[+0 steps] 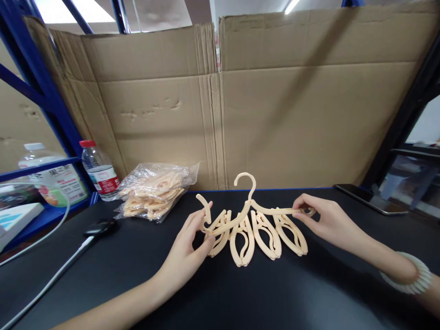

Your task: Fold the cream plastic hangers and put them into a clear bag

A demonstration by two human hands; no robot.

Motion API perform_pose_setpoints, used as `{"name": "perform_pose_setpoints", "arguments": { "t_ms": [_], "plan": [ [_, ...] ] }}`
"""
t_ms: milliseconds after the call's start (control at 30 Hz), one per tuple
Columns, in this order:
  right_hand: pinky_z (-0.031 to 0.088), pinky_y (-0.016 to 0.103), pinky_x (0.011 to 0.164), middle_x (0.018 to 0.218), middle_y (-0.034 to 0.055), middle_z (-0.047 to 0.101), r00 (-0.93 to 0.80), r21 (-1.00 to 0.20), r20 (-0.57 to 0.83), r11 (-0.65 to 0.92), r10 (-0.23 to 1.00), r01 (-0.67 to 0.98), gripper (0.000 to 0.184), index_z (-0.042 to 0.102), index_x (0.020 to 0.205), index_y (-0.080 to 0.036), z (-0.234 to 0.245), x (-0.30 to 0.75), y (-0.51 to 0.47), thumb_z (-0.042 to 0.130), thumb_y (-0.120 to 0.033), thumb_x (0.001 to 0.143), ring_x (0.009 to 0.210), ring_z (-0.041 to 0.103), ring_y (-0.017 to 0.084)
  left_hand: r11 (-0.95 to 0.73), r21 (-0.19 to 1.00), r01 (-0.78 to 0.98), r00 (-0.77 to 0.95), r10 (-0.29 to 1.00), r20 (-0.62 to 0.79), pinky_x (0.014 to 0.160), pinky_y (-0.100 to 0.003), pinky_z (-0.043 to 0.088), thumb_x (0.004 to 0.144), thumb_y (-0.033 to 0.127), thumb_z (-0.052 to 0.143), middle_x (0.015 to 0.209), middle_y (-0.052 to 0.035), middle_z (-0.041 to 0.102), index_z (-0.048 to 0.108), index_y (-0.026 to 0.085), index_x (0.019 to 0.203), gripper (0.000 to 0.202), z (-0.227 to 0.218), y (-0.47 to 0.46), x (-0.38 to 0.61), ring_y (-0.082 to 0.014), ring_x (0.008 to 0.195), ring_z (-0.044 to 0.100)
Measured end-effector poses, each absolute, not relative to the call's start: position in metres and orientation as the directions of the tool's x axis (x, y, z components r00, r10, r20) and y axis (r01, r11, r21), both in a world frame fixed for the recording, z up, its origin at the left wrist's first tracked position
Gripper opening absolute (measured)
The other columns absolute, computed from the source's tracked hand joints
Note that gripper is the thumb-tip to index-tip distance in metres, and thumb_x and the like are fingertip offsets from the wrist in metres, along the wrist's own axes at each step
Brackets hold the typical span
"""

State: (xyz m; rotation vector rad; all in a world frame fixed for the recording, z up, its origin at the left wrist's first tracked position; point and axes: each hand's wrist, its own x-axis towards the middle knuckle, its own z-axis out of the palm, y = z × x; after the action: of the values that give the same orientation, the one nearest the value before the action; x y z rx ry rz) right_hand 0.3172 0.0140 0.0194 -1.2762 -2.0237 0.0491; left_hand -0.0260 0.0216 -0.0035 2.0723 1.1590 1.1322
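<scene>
An unfolded cream folding hanger [249,205] is held up above the table, its hook upward and its two arms spread. My left hand [192,236] pinches the end of its left arm, where a short curved piece sticks up by the fingers. The tip of the right arm is between the thumb and fingers of my right hand [318,214]. Behind and below it, several folded hangers of the same cream colour lie in a fanned row, among them a folded hanger [266,238] near the middle. My left fingers partly cover the leftmost one.
A clear plastic bag [156,190] of folded hangers lies at the back left, beside a red-capped bottle [99,172]. A black device with a white cable [99,228] sits left on the black table [275,293]. A phone [371,199] lies back right. Cardboard [309,114] walls the back.
</scene>
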Motion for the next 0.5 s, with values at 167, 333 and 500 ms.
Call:
{"name": "perform_pose_setpoints", "arguments": {
  "t_ms": [167, 333, 500],
  "plan": [
    [0.049, 0.026, 0.06, 0.079, 0.0025, 0.066, -0.242, -0.401, 0.545, 0.503, 0.803, 0.766, 0.015, 0.056, 0.083, -0.022, 0.02, 0.3135, 0.0108, 0.05, -0.033, 0.092, 0.071, 0.062, 0.017, -0.463, 0.761, 0.453, 0.268, 0.886, 0.379, 0.105, -0.047, 0.037, 0.089, 0.034, 0.052, 0.138, -0.0102, 0.05, 0.036, 0.029, 0.145, 0.058, -0.001, 0.0215, -0.0259, -0.029, 0.129, 0.044],
    [0.05, 0.026, 0.064, 0.079, 0.0013, 0.065, -0.236, -0.393, 0.573, 0.516, 0.785, 0.761, 0.015, 0.056, 0.082, -0.023, 0.0211, 0.3132, 0.0102, 0.051, -0.032, 0.092, 0.07, 0.061, 0.016, -0.436, 0.776, 0.455, 0.262, 0.899, 0.352, 0.103, -0.047, 0.038, 0.089, 0.035, 0.051, 0.137, -0.0123, 0.05, 0.03, 0.026, 0.148, 0.063, -0.0017, 0.0225, -0.0253, -0.0288, 0.127, 0.046],
    [0.048, 0.024, 0.059, 0.077, 0.0001, 0.064, -0.21, -0.412, 0.573, 0.5, 0.793, 0.762, 0.014, 0.056, 0.081, -0.023, 0.0208, 0.3117, 0.0096, 0.052, -0.032, 0.091, 0.068, 0.061, 0.015, -0.498, 0.731, 0.467, 0.324, 0.865, 0.383, 0.108, -0.046, 0.035, 0.089, 0.031, 0.052, 0.137, -0.0095, 0.051, 0.03, 0.028, 0.148, 0.063, 0.0019, 0.0183, -0.0241, -0.0264, 0.126, 0.048]
  ]
}}
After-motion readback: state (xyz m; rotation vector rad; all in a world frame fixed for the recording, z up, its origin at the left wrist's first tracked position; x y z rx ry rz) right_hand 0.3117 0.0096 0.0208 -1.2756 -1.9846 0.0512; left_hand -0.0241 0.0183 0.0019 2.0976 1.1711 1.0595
